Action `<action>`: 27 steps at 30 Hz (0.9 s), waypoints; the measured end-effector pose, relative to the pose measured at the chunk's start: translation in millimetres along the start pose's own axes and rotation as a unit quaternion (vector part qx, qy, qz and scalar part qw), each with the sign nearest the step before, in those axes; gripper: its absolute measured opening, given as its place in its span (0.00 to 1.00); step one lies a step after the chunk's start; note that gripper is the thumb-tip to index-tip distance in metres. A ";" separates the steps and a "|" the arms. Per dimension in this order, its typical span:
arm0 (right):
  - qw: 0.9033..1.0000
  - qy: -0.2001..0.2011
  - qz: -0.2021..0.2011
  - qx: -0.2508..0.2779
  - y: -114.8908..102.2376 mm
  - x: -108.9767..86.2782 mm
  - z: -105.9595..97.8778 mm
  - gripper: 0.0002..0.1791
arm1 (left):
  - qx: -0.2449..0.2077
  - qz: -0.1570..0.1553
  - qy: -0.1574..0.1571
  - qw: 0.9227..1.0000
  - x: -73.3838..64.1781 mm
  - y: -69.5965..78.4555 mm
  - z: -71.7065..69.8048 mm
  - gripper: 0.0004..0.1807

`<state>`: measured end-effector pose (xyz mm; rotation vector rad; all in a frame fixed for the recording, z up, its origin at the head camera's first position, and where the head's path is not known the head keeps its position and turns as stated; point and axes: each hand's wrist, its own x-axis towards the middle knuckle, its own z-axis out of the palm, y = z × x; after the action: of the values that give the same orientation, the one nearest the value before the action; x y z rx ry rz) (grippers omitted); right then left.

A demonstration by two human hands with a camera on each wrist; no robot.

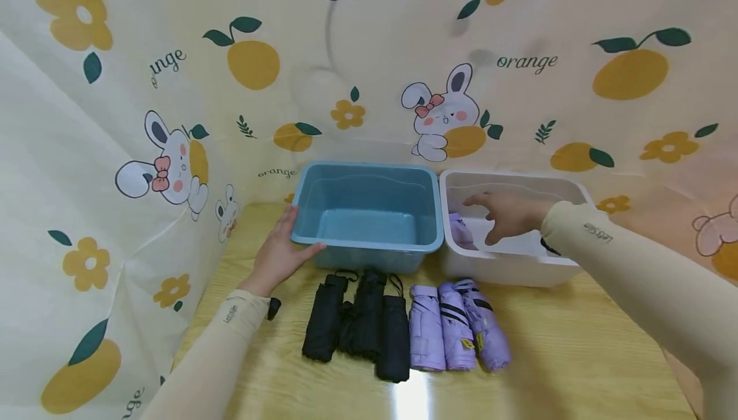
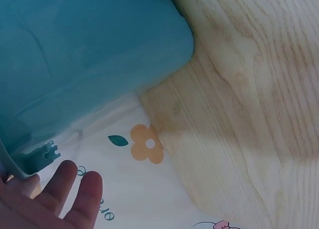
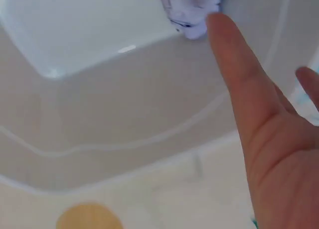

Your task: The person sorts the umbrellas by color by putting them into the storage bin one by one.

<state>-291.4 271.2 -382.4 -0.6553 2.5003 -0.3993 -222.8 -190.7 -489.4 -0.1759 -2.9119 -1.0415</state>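
My left hand [image 1: 280, 255] rests at the left rim of the blue bin [image 1: 369, 255], fingers spread along its near left corner. In the left wrist view its fingertips [image 2: 92, 189] stand beside the bin's outer wall. Over the white bin [image 1: 513, 269] my right hand [image 1: 510, 216] reaches in with fingers apart, holding nothing. A purple folded umbrella [image 1: 461, 233] lies inside that bin against its left wall. The right wrist view shows the same umbrella [image 3: 192, 10] by the fingers.
In front of the bins lie three black folded umbrellas [image 1: 367, 321] and three purple ones [image 1: 457, 327] in a row on the wooden table [image 1: 582, 349]. The two bins stand side by side before a patterned cloth backdrop [image 1: 369, 61].
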 end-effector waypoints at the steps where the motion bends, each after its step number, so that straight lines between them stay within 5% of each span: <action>1: 1.000 0.018 -0.003 -0.005 -4.3 -9.8 -2.2 0.47 | 0.000 -0.001 -0.001 1.000 0.9 0.3 0.0 0.61; 6: 0.992 0.103 -0.069 -0.031 -29.4 -60.0 2.3 0.46 | 0.001 -0.006 -0.004 1.000 2.6 -0.5 0.0 0.61; 12: 0.985 0.127 -0.117 -0.030 -38.8 -107.8 50.0 0.46 | -0.009 0.001 -0.015 1.000 -0.1 1.7 2.1 0.62; 21: 0.986 0.112 -0.119 -0.024 -1.3 -112.3 149.2 0.59 | -0.008 -0.001 -0.014 1.000 -0.3 3.6 -4.3 0.62; 27: 0.989 0.113 -0.098 0.001 17.9 -96.9 191.0 0.66 | -0.010 -0.004 -0.016 1.000 -1.7 5.8 -2.4 0.63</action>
<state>-120.3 308.9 -506.7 -0.9033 2.6543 -0.5764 -220.4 -187.9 -484.1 -0.1837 -2.9346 -1.0799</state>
